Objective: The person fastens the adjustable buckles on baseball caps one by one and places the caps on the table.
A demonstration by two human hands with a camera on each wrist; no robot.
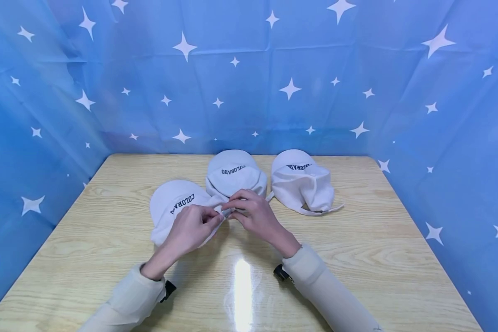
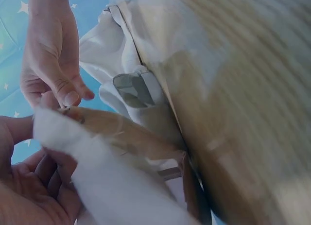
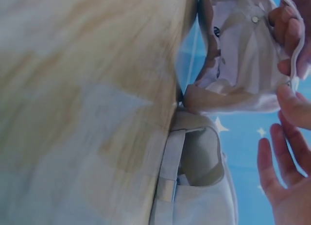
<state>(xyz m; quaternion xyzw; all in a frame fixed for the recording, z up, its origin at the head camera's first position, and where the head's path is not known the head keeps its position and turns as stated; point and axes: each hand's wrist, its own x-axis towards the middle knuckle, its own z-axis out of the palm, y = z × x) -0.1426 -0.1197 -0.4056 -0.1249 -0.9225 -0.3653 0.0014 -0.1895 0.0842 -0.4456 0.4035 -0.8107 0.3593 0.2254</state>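
A white cap (image 1: 172, 196) with dark COLORADO lettering lies at the left, its brim toward the back. Its back strap (image 3: 296, 60) is raised between both hands. My left hand (image 1: 192, 227) grips the strap side of this cap, its fingers partly hidden by the fabric in the left wrist view. With thumb and fingertip my right hand (image 1: 258, 217) pinches the strap's end, while its other fingers stay extended. The cap's inside (image 3: 245, 50) faces the right wrist camera. Just behind the hands sits a second COLORADO cap (image 1: 234, 180), partly covered by the right hand.
A third white COLORADO cap (image 1: 300, 184) rests to the right, its strap end sticking out. All three are on a light wooden table (image 1: 357, 258) with a bright reflection near the front. Blue cloth (image 1: 249, 74) with white stars hangs around the back and sides.
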